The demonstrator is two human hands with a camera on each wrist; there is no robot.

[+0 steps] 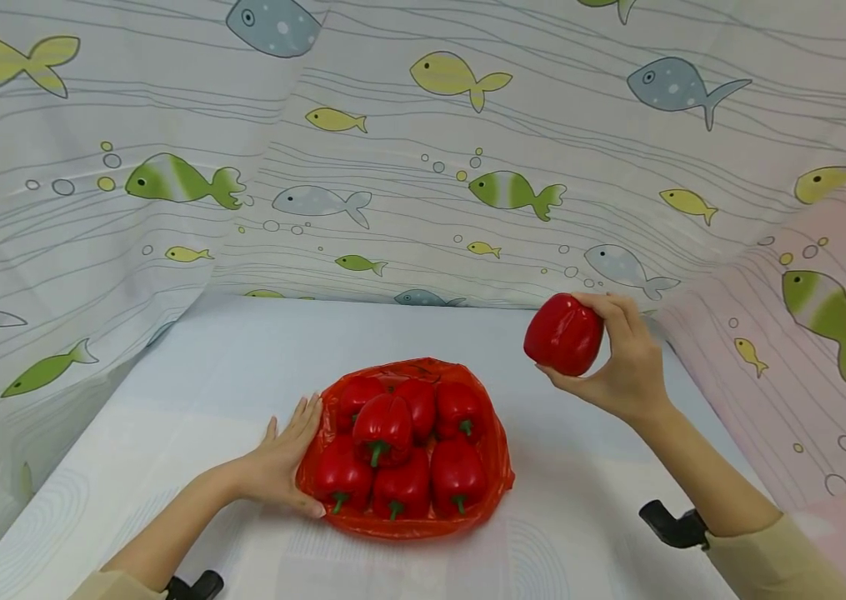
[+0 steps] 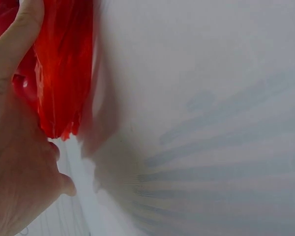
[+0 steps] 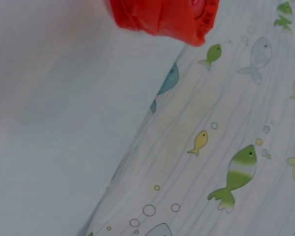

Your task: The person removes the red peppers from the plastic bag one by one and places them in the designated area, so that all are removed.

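In the head view, a red plastic bag (image 1: 501, 475) lies spread on the table with several red bell peppers (image 1: 343, 475) in it, green stems toward me. One pepper (image 1: 383, 421) sits on top of the others. My left hand (image 1: 282, 462) rests against the bag's left side, fingers straight and thumb near the front rim. The left wrist view has that hand (image 2: 19, 162) close up beside the red bag (image 2: 64, 69). Up to the right of the bag, my right hand (image 1: 628, 367) holds another red bell pepper (image 1: 563, 335) between thumb and fingers, above the table.
The white table (image 1: 242, 350) runs back to a fish-printed curtain (image 1: 392, 233), which also closes in the left and right sides. Black wrist mounts sit on both forearms. The right wrist view catches the bag's edge (image 3: 162, 19) at its top.
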